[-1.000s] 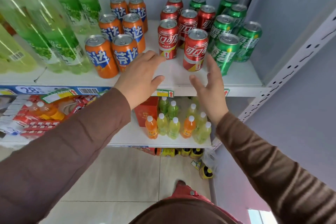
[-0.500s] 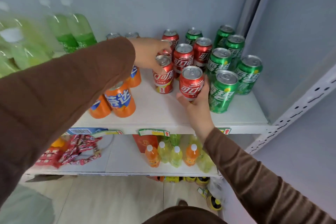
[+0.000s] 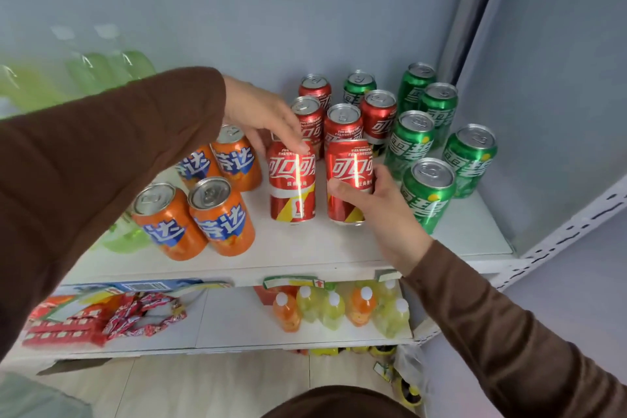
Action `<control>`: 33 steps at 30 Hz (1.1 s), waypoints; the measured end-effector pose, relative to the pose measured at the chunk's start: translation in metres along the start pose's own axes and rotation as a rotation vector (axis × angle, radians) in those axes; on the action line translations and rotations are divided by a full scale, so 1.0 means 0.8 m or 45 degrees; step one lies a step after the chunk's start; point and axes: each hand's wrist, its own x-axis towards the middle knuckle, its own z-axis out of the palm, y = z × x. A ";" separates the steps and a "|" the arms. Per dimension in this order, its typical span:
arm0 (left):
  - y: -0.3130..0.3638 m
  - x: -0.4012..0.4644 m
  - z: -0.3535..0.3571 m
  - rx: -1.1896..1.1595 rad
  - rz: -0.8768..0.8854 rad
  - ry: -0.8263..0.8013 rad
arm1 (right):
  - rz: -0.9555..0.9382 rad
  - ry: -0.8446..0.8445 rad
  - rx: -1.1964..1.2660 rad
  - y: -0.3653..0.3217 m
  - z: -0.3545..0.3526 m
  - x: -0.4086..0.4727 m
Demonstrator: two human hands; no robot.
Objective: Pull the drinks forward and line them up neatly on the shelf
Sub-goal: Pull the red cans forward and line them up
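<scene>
Fingers [image 3: 342, 190] of right hand [image 3: 390, 214] wrap the right front red can [image 3: 349, 180]; left hand [image 3: 264, 119] grips left red can [image 3: 293, 180] from above. Both cans now nearer shelf [image 3: 305, 248] edge vs 0.5 s ago; rear cans remain.

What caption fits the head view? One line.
Left hand and right hand each grip a red can on the shelf.

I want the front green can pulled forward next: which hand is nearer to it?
Right. The right hand grips the front right red can immediately beside the front green can. The left hand sits atop the front left red can, farther away.
</scene>
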 end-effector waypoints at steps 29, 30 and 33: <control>-0.006 -0.044 0.044 0.722 0.210 -0.005 | -0.292 0.012 -0.485 0.035 0.033 -0.032; -0.007 -0.044 0.041 0.697 0.205 -0.033 | -0.264 -0.010 -0.434 0.030 0.032 -0.035; -0.004 -0.051 0.018 0.607 0.202 -0.053 | -0.214 -0.036 -0.348 0.004 0.025 -0.041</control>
